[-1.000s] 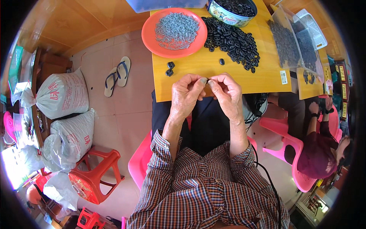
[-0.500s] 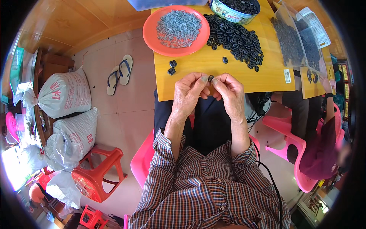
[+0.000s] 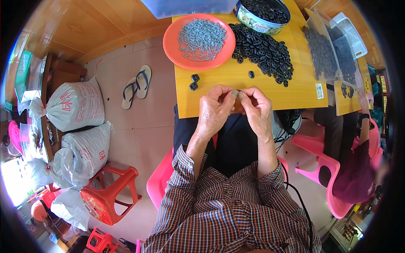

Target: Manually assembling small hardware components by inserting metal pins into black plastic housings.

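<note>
Left hand (image 3: 217, 106) and right hand (image 3: 256, 109) pinch a mostly hidden small black part (image 3: 239, 90) above the tabletop's (image 3: 297, 93) six-o'clock edge; from them, an orange-red plate (image 3: 170, 42) of grey pins (image 3: 202, 37) sits at eleven o'clock, black oval pieces (image 3: 266, 57) at one

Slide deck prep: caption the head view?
Left hand and right hand pinch a small dark part; black pieces and grey pins lie beyond.

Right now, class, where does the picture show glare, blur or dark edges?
In the head view, a bright patch at lower left is washed out, the co-worker's head at far right is blurred, black borders swallow the corners; the left hand and right hand look fairly sharp.
</note>
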{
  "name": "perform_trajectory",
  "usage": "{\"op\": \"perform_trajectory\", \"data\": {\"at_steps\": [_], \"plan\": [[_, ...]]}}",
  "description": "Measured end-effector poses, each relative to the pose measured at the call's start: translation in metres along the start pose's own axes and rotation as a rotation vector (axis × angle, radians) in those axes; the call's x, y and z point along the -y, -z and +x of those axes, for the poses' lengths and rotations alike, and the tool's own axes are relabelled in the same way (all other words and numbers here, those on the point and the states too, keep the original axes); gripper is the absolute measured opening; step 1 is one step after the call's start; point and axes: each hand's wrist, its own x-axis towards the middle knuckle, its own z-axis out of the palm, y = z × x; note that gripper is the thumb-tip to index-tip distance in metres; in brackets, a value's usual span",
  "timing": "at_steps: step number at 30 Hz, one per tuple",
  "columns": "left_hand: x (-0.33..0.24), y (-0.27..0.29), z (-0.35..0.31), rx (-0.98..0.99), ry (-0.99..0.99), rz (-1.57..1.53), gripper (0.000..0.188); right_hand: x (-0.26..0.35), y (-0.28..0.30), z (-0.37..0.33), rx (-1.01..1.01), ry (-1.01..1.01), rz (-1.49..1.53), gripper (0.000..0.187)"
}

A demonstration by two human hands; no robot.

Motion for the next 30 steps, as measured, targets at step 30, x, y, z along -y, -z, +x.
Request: {"op": "perform_trajectory", "data": {"at_steps": [30], "plan": [[-0.017, 0.033, 0.075, -0.187, -0.818, 1.198, 0.017, -0.017, 0.005, 0.016, -0.149, 0.099, -0.062, 0.009]]}}
